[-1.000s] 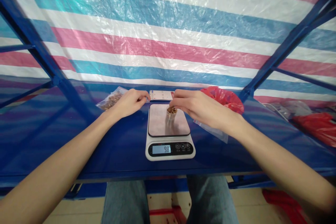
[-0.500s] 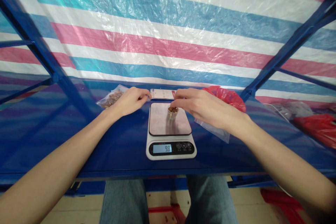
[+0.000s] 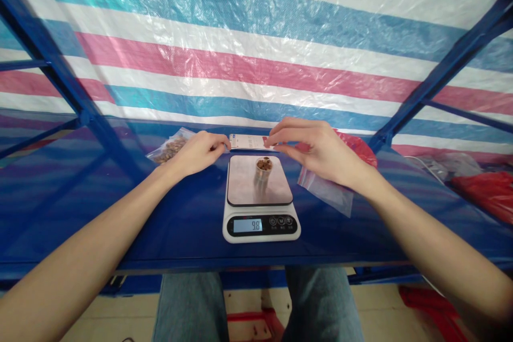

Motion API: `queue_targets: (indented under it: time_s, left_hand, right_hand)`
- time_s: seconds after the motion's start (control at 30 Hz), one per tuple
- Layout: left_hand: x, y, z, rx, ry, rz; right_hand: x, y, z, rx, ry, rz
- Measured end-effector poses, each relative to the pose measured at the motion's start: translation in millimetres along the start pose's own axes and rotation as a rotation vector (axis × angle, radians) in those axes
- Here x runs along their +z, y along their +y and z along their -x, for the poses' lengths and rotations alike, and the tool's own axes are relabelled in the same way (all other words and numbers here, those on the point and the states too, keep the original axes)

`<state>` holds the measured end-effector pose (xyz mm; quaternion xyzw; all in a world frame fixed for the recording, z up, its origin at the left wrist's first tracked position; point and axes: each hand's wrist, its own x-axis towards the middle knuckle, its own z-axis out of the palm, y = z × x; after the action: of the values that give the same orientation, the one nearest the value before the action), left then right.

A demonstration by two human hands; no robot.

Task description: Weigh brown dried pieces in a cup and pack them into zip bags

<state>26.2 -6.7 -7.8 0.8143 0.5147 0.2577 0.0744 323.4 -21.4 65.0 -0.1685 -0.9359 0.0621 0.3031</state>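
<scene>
Right hand moved off the cup, fingers half-parted, seemingly empty; about left hand I cannot tell; weighing seemingly next needs undisturbed scale.

Red bag partly behind right hand, text on phone too small

A small metallic-looking cup, upright and heaped with brown pieces, stands on the white scale – its panel at 6 o'clock reads 9.8 – with a clear bag of brown pieces at 10 o'clock.
</scene>
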Motion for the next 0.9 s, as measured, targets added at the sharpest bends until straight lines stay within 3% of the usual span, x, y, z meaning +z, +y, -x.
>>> queue_targets:
  time_s: [0.2,0.47,0.6,0.7,0.73,0.8,0.87,0.9]
  left_hand:
    - [-1.5,-0.7,0.4,-0.013,0.022,0.040]
    - [-4.8,-1.9,1.5,-0.023,0.042,0.017]
    - [-5.7,-2.4,2.0,-0.032,0.036,0.018]
    - [-6.2,-1.7,1.7,-0.035,0.027,0.012]
    - [-6.4,-1.2,1.5,-0.038,0.021,0.011]
    - [-6.7,0.2,1.4,-0.046,0.015,0.009]
    - [-6.9,1.8,1.5,-0.054,0.011,0.008]
    - [-7.0,2.5,1.6,-0.056,0.009,0.009]
  right_hand:
    - [9.9,28.3,26.5,0.174,0.239,0.001]
    - [33.9,43.8,47.4,0.266,0.303,0.029]
    - [4.4,51.6,50.4,0.330,0.385,0.235]
    - [-36.0,76.2,66.6,0.618,0.506,0.524]
    - [-48.1,86.5,73.8,0.753,0.418,0.613]
    - [-63.8,106.0,87.3,0.985,0.117,0.655]
    - [-65.7,120.2,96.5,1.027,-0.084,0.553]
    - [-62.0,124.8,98.8,0.973,-0.121,0.467]
